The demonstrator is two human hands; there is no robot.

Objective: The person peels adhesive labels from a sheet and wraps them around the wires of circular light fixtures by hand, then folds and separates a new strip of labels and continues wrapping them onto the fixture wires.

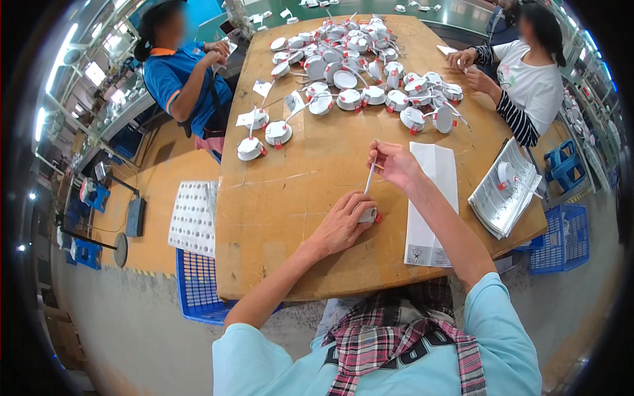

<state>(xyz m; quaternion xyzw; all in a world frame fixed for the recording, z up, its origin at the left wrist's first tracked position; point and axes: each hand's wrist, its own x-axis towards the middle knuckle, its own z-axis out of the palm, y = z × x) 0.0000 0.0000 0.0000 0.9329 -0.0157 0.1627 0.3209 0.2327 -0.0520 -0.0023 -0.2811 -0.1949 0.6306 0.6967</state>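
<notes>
Left hand (343, 224) clenched over a round white lamp (367, 214) on the counter (277, 204) — right hand (391, 162), just above the lamp, pinches its white wire (370, 177).

The worker wore a pale blue short-sleeved top, its sleeves ending above the elbows and leaving both forearms bare. A plaid scarf in red, black, grey and white checks hung at the chest, knotted loosely over dark printed lettering on the front of the top. The left hand (345, 223) and the right hand (394, 163) were bare, without gloves, and no watch or band showed at either wrist.
</notes>
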